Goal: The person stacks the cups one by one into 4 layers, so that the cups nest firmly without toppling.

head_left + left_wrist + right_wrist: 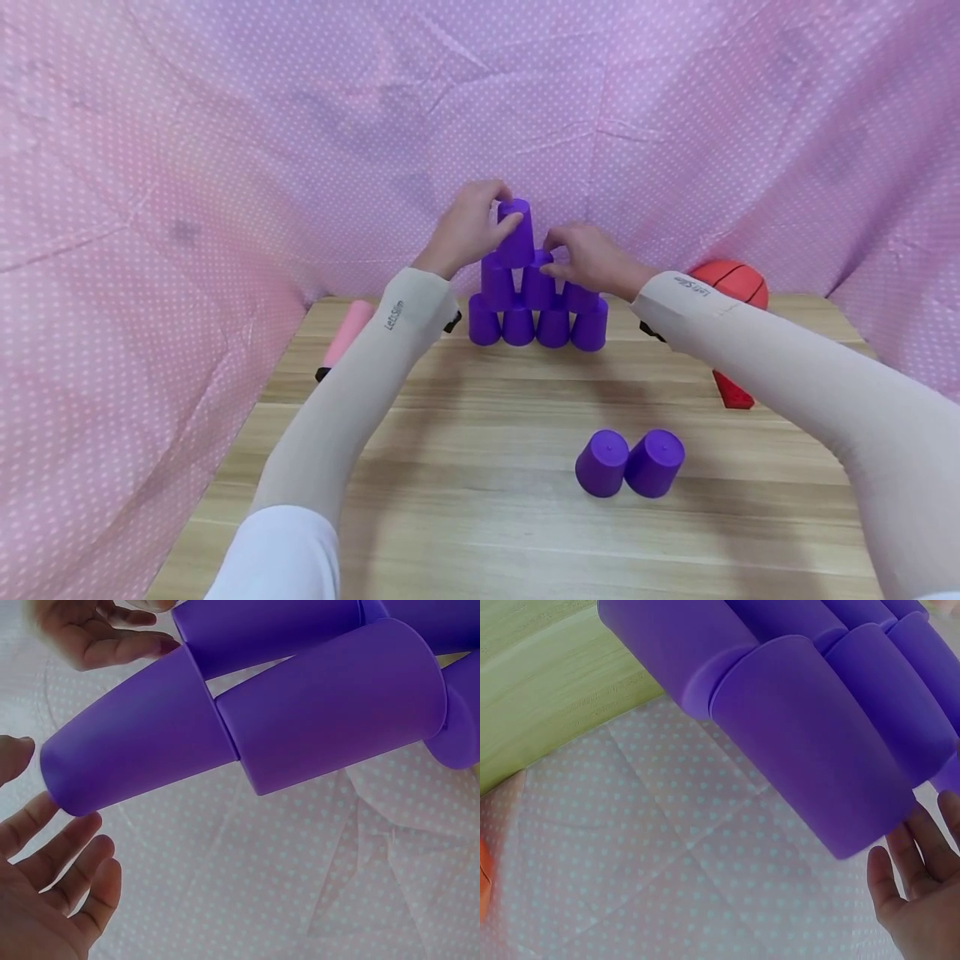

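Purple cups stand upside down in a stepped stack: several in the bottom row (517, 327), three in the middle row, and a single top cup (516, 237) resting over the left pair. My left hand (471, 223) is around the top cup's raised base. In the left wrist view its fingertips (84, 825) reach that base, while the thumb stands a little apart. At the stack's right side is my right hand (588, 257), beside the middle cup (538, 287) of the middle row. Its loosely bent fingers (924, 832) are near the end cup (802, 742) in the right wrist view.
Two more upside-down purple cups (654, 463) stand side by side nearer me on the wooden table (465, 517). A pink cylinder with a black end (351, 329) lies left. An orange basketball-patterned object (731, 282) and a red piece (733, 392) are right. Dotted pink cloth (360, 150) hangs behind.
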The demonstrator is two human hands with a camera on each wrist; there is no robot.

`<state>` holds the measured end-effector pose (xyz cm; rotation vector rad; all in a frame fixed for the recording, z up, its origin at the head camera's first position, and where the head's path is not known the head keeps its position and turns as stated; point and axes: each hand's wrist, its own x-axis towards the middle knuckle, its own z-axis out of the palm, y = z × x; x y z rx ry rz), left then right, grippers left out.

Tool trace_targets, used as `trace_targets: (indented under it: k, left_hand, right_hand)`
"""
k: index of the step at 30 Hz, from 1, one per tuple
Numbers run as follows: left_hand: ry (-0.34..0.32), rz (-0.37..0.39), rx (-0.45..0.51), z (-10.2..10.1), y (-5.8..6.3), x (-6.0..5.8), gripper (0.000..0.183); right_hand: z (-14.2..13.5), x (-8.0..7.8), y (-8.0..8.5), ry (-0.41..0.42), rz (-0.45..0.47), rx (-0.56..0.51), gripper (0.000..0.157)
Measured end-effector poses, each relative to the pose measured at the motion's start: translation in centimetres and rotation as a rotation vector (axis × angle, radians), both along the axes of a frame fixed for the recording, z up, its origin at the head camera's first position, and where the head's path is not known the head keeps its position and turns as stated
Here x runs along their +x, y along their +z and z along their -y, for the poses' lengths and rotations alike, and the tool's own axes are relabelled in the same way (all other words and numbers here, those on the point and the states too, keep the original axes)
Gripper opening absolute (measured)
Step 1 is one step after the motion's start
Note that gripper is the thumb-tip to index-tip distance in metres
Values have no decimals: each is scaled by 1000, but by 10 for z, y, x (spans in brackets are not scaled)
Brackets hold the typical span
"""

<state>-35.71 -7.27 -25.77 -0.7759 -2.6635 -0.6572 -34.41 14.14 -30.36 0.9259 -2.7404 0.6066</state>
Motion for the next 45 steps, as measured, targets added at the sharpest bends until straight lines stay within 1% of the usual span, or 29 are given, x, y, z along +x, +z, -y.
trace_targets:
  k: [2, 4, 9, 13, 16, 19, 22, 24, 27, 30, 33, 35, 38, 40, 42, 45]
  left_hand:
    - [3, -8, 18, 3, 0, 4, 29]
    - [-8, -34, 38, 7, -1, 9, 28]
    - [-67, -131, 53, 18, -2, 29, 29]
    - [-183, -232, 43, 24, -11, 49, 27]
    - [-280, -298, 38, 26, -21, 67, 24]
    - [-350, -339, 40, 26, -30, 87, 23]
    - [-412, -366, 38, 25, -39, 104, 24]
    - [-449, -368, 31, 23, -46, 115, 24]
    - [-497, -347, -3, 18, -57, 131, 26]
    - [-530, -323, -48, 11, -69, 145, 29]
    - [-565, -313, -86, 2, -81, 156, 31]
    - [-591, -308, -105, -4, -90, 163, 31]
    - [-617, -291, -151, -13, -101, 170, 32]
    - [-625, -262, -181, -18, -108, 174, 33]
    - [-620, -221, -218, -24, -114, 178, 34]
    - [-622, -168, -263, -34, -123, 183, 35]
  right_hand:
    - [-4, 6, 3, 6, -9, -10, 28]
    - [-10, 12, 5, 19, -35, -21, 28]
    - [-24, 30, 3, 65, -143, -55, 24]
    - [-35, 51, 3, 112, -216, -57, 24]
    - [-43, 69, 1, 147, -264, -58, 26]
    - [-52, 89, -2, 168, -301, -55, 27]
    - [-61, 110, -7, 179, -306, -50, 30]
    - [-67, 123, -10, 186, -311, -45, 32]
    - [-74, 142, -16, 213, -319, -53, 33]
    - [-79, 158, -24, 259, -315, -64, 30]
    - [-85, 172, -34, 290, -300, -57, 27]
    - [-87, 180, -40, 291, -281, -36, 27]
    - [-92, 191, -47, 264, -239, 9, 32]
    - [-95, 197, -51, 248, -201, 40, 34]
    - [-99, 201, -54, 241, -165, 66, 34]
    - [-103, 205, -58, 241, -115, 92, 32]
